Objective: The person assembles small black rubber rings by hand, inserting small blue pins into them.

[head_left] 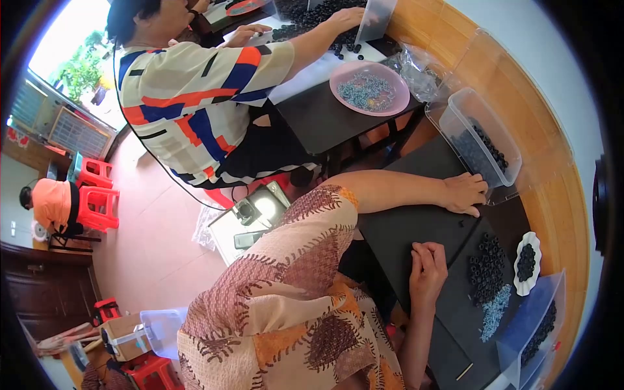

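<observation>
My left hand [466, 194] rests palm down by the near corner of a clear plastic box [455, 104] holding black pieces, its thumb apart from the fingers. Nothing shows in its grasp. Beside it on the dark table [403, 227] lies a single small black piece [461, 223]. Closer to my body, my right hand [428, 268] hovers over or rests on the tabletop with fingers curled in; whatever they may hold is hidden. To the right of that hand spreads a pile of small black ring-like pieces [487, 266], touching a heap of small light-blue pieces [496, 312].
A white scalloped dish [533, 283] of black pieces stands beyond the pile, near a clear bin [513, 351]. A thin brass-coloured rod [464, 371] lies near the table's edge. Left of me, a co-worker [188, 110] sits behind a pink bowl [337, 84] of blue pieces.
</observation>
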A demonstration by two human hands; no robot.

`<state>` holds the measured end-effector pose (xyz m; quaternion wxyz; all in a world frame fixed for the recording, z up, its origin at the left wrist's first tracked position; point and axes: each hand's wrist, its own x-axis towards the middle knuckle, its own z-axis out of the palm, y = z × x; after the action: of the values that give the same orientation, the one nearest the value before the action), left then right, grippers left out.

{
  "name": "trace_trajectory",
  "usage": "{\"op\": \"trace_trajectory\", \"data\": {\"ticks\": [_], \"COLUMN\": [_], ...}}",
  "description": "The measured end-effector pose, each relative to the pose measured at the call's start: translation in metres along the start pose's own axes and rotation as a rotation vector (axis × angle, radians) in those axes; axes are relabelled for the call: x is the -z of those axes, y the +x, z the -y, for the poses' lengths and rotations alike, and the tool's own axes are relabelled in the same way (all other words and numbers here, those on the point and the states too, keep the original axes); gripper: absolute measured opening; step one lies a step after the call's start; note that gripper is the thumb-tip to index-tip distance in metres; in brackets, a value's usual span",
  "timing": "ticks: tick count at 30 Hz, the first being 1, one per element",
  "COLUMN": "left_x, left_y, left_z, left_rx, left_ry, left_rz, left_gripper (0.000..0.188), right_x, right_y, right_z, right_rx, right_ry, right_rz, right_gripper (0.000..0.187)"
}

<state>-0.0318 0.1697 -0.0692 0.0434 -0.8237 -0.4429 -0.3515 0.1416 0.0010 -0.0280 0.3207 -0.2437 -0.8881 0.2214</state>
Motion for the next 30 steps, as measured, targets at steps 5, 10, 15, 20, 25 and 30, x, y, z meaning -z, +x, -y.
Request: {"op": "trace_trajectory", "data": {"ticks": [5,10,15,20,25,30], "left_x": [-0.001,-0.007,-0.014,-0.019,-0.020,-0.014], "left_y": [0.000,0.000,0.005,0.009,0.003,-0.011], "left_z": [-0.009,-0.014,-0.020,-0.020,-0.020,-0.031], "left_rx": [0.031,-0.007,0.027,0.054,0.025,0.038], "left_ry": [-0.008,-0.016,0.015,-0.042,-0.083,-0.116], "left_rz": [0.054,0.014,0.046,0.044,0.019,-0.006], "left_gripper": [0.044,0.044,0.043,0.029,0.016,0.012], "right_x": [0.002,0.004,0.005,0.005,0.005,0.007], "right_y": [-0.008,-0.013,-0.013,-0.008,-0.004,0.001], "right_z": [-0.001,-0.004,-0.004,-0.004,-0.003,-0.002], "right_rx": [0.030,0.047,0.038,0.019,0.011,0.010], "right_ry": [-0.003,-0.012,0.007,0.010,0.006,-0.012], "right_rz": [-0.012,-0.019,-0.008,0.001,0.012,0.035], "right_gripper": [0.016,0.016,0.016,0.015,0.016,0.016]}}
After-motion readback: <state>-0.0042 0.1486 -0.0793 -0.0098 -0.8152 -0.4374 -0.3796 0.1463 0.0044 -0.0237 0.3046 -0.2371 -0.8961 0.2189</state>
